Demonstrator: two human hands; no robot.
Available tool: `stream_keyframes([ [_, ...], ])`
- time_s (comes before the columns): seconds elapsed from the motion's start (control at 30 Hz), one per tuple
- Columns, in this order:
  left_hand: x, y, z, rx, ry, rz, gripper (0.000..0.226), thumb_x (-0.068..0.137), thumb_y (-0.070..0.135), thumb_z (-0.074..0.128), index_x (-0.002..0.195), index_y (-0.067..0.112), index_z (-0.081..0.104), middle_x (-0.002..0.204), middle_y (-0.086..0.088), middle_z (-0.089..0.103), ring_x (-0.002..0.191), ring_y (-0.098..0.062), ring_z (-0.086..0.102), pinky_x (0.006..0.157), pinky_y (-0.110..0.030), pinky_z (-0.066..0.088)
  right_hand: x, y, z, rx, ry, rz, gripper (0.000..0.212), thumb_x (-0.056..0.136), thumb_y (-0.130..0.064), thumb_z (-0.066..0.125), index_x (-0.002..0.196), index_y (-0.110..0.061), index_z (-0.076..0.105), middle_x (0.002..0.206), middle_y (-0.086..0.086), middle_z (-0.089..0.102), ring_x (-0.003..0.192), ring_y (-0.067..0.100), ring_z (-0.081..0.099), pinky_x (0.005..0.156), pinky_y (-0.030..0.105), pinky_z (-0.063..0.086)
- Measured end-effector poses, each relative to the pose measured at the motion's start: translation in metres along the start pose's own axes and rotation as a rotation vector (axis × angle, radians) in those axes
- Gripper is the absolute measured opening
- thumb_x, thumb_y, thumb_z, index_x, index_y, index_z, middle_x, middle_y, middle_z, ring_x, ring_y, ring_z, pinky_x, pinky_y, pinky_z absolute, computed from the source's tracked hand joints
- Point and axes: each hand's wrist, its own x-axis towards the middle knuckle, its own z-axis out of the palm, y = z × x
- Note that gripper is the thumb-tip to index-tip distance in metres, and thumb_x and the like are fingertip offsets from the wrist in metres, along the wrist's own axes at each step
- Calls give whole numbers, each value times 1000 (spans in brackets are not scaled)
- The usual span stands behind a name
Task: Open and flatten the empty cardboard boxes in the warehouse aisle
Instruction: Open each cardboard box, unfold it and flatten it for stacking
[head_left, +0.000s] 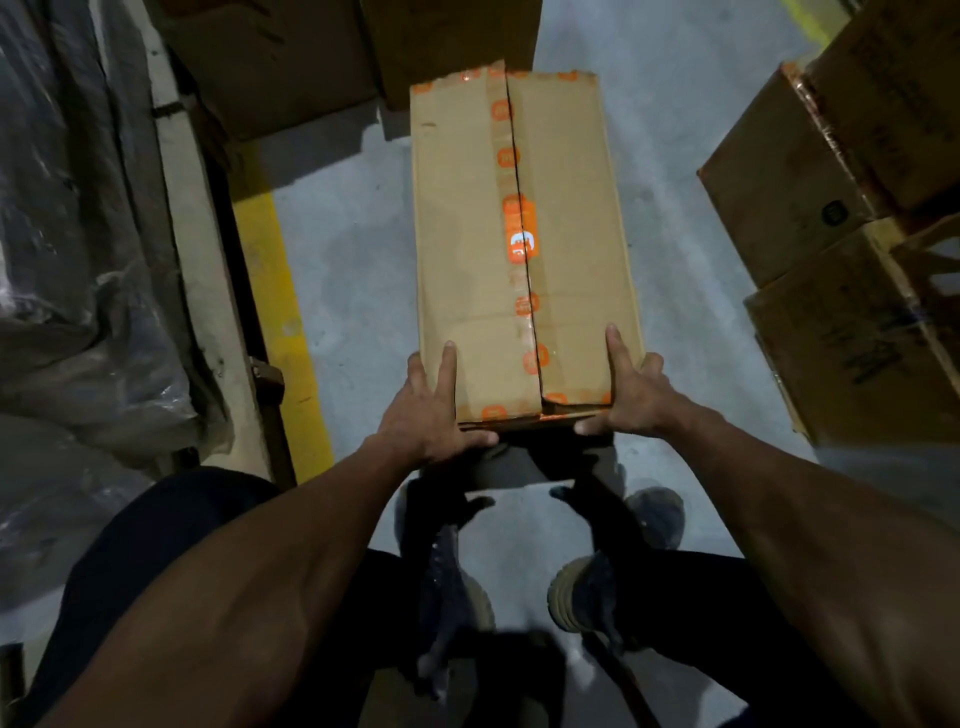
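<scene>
left hand (434, 410) – right hand (628, 397) grip cardboard box (524, 234) near corners | fingers curled under, tips hidden

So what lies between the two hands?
The near end of the box, gripped by the left hand and right hand, in the head view.

- Dim overall; light falls from above onto the box (524, 234), the brightest thing in view.
- Glare on its orange tape (521, 244).
- Dark shadows below the box; edges bend and blur.
</scene>
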Motion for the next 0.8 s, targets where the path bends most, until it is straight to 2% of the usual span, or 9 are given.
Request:
stream_keyframes([
  [0.07, 1, 2, 2, 32, 2, -15, 135, 72, 64, 76, 153, 24, -23, 158, -23, -7, 140, -44, 31, 112, -47, 37, -2, -3, 7, -35, 48, 26, 141, 69, -46, 88, 147, -48, -29, 145, 19, 11, 132, 44, 35, 110, 55, 37],
  [0.23, 6, 7, 11, -150, 36, -79, 131, 73, 42, 85, 155, 32, -17, 139, -20, 22, 120, -41, 50, 103, -47, 46, 2, -12, 24, -76, 178, 87, 136, 73, -42, 86, 149, -46, -27, 139, 20, 17, 125, 39, 37, 102, 52, 41],
  [0.5, -10, -2, -13, -219, 63, -59, 121, 78, 49, 79, 156, 34, -11, 134, -23, 29, 110, -47, 55, 99, -47, 47, -24, -28, 9, -50, 237, 78, 132, 72, -47, 86, 153, -45, -18, 136, 20, 25, 123, 38, 39, 98, 47, 42],
  [0.7, -43, -4, -78, -263, 205, -7, 94, 80, 54, 75, 154, 29, 21, 130, -23, 42, 115, -47, 53, 95, -44, 45, -81, -51, -23, 147, 356, 7, 110, 73, -56, 81, 156, -39, 10, 137, 18, 30, 128, 40, 36, 98, 45, 41],
  [0.8, -59, -2, -111, -200, 305, 42, 83, 79, 62, 70, 146, 28, 35, 128, -22, 53, 114, -43, 56, 83, -40, 45, -115, -56, -32, 193, 474, -42, 98, 76, -67, 73, 154, -37, 22, 138, 17, 34, 129, 38, 36, 97, 43, 41],
])
